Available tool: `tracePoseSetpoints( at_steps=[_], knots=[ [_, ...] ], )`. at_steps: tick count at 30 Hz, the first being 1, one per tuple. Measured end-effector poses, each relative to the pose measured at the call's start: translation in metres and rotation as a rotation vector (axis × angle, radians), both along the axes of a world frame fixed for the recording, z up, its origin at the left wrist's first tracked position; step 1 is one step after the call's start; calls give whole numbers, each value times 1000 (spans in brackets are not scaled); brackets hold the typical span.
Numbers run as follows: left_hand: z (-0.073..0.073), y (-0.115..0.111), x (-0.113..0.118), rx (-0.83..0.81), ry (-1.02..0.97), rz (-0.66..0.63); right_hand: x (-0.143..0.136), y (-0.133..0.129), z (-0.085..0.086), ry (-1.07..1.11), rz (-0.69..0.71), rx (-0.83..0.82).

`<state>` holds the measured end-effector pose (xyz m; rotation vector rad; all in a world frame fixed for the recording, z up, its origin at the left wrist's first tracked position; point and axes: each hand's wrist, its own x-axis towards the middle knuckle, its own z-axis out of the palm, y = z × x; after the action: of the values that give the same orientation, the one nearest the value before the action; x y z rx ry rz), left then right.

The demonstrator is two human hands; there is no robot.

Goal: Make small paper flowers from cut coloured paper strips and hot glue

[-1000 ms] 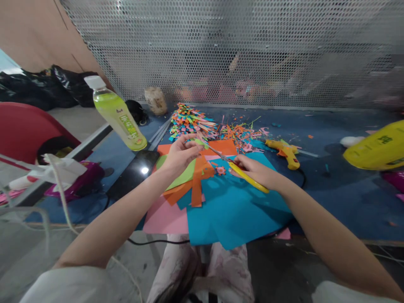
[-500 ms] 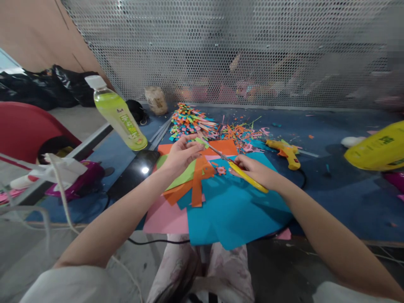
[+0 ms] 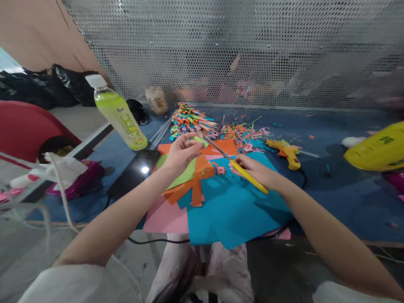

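Note:
Between the fingertips of my left hand point(image 3: 183, 152) is a small light green paper piece point(image 3: 201, 140). My right hand point(image 3: 254, 170) grips yellow-handled scissors point(image 3: 248, 174), whose blades point up and left to the green piece. Whether the blades are fully closed I cannot tell. Below my hands lie blue paper sheets point(image 3: 240, 210), a pink sheet point(image 3: 167, 216), a green sheet point(image 3: 183, 174) and orange strips point(image 3: 197, 189). A small pink-and-orange paper cutout point(image 3: 220, 170) rests on the blue paper between my hands.
Behind my hands are a heap of folded paper pieces point(image 3: 189, 120) and loose paper scraps point(image 3: 241, 134). A yellow glue gun point(image 3: 288, 153) lies to the right, near a yellow bottle point(image 3: 378, 147). A green drink bottle point(image 3: 118, 111) and a black phone point(image 3: 134, 174) are at left.
The scissor blades have shifted slightly up and left along the green piece, and the handles look closer together. My left hand has barely moved.

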<state>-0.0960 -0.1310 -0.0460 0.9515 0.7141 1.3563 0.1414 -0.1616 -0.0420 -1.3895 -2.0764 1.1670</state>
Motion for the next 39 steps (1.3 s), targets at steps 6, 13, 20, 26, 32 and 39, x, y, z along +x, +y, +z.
tracePoseSetpoints(
  at_steps=[6,13,20,26,32,39],
  knots=[
    [-1,-1,0,12,-9,-28,-1,-1,-3,-19,31,40],
    [2,-3,2,13,9,-23,-2,-3,2,-18,21,17],
    [4,-4,1,-26,9,-26,0,-2,1,-29,46,24],
    [4,-4,2,-31,10,-22,1,0,-2,-23,55,34],
    [4,-3,2,-31,2,-20,0,-1,0,-20,42,33],
    [3,-3,1,-35,5,-17,-3,-2,3,-21,24,32]
  ],
)
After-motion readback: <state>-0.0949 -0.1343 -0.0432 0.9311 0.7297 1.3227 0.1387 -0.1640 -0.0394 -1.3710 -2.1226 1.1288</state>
